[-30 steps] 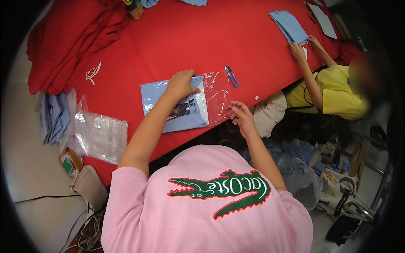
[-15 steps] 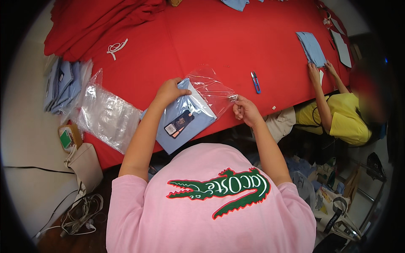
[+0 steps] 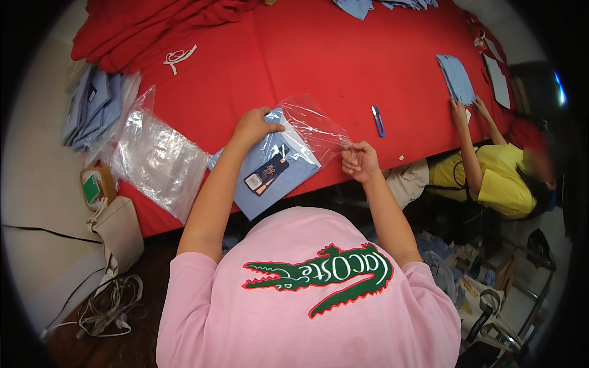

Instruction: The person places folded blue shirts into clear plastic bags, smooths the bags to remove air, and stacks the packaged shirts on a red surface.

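Note:
A folded light blue garment [image 3: 248, 199] lies at the near edge of the red-covered table, inside a clear plastic bag [image 3: 310, 113]. A dark hang tag [image 3: 267, 174] with a pale label sits on its front. My left hand [image 3: 254, 127] grips the upper left corner of the bagged garment between thumb and fingers. At the right, my right hand [image 3: 359, 161] is closed with the bag's open end pinched in its fingers, and the film is stretched between both hands.
Clear plastic bags [image 3: 159, 159] lie at the left, near folded blue garments [image 3: 95, 107] in plastic. Thread snips [image 3: 378, 121] rest to the right. Red cloth [image 3: 147, 30] is heaped at the back. A co-worker in yellow [image 3: 500, 175] handles a folded blue garment [image 3: 455, 78].
The bagged garment and both hands appear slightly farther right as the whole view shifts a little. Both hands keep their hold on the bag.

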`<act>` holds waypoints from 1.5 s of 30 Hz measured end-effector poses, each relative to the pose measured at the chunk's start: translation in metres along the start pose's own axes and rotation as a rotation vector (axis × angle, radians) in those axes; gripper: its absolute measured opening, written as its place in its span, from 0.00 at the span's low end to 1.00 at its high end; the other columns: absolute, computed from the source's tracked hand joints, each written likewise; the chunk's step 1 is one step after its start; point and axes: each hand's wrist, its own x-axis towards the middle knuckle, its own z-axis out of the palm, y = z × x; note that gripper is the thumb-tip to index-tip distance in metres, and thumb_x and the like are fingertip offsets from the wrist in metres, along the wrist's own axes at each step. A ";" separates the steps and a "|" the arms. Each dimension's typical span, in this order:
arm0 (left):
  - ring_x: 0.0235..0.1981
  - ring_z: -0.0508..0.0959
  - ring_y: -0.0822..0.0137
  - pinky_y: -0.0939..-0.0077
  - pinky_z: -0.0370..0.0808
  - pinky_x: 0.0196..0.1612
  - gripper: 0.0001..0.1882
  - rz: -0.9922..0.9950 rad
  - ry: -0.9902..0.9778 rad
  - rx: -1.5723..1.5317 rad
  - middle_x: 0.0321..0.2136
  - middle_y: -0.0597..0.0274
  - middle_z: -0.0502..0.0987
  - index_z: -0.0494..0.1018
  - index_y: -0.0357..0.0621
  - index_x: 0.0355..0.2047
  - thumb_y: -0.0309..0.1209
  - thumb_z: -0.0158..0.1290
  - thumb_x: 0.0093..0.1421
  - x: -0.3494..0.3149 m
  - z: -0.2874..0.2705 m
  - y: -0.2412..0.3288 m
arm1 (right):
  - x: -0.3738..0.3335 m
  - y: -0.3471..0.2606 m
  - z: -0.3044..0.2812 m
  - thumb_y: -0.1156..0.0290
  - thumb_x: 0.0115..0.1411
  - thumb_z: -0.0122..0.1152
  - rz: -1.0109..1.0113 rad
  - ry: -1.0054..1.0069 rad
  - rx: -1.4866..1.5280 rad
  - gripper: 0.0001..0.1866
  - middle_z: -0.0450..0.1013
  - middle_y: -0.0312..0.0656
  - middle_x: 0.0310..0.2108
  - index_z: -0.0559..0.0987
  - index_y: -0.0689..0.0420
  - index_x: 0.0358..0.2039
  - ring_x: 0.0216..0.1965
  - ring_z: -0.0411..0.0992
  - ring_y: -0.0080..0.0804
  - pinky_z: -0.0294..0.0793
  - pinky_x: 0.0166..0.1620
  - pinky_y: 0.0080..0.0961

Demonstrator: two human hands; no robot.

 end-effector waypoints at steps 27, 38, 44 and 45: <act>0.39 0.84 0.71 0.78 0.80 0.47 0.16 0.338 0.097 -0.704 0.39 0.63 0.84 0.78 0.41 0.51 0.20 0.65 0.62 -0.047 -0.096 0.053 | 0.023 -0.069 0.141 0.76 0.68 0.67 -0.665 0.261 -0.298 0.10 0.82 0.39 0.38 0.81 0.59 0.48 0.34 0.80 0.23 0.82 0.36 0.21; 0.52 0.85 0.62 0.67 0.81 0.59 0.15 0.620 0.336 -0.418 0.45 0.55 0.88 0.86 0.36 0.39 0.11 0.52 0.58 -0.090 -0.103 0.000 | 0.012 -0.065 0.197 0.88 0.58 0.65 -0.624 0.009 -1.350 0.09 0.83 0.42 0.41 0.88 0.63 0.37 0.42 0.81 0.28 0.81 0.45 0.25; 0.60 0.81 0.56 0.62 0.77 0.63 0.10 0.494 0.290 0.051 0.49 0.59 0.87 0.87 0.44 0.44 0.28 0.61 0.64 -0.133 0.005 -0.104 | 0.011 0.013 0.105 0.79 0.59 0.72 -0.446 0.102 -1.611 0.05 0.83 0.39 0.40 0.89 0.59 0.36 0.45 0.81 0.31 0.80 0.47 0.27; 0.62 0.79 0.55 0.60 0.75 0.64 0.12 0.476 0.266 0.054 0.51 0.58 0.86 0.87 0.45 0.47 0.34 0.61 0.67 -0.145 0.015 -0.108 | 0.007 0.020 0.097 0.77 0.58 0.74 -0.461 0.097 -1.652 0.05 0.82 0.39 0.41 0.89 0.58 0.35 0.47 0.80 0.35 0.79 0.51 0.30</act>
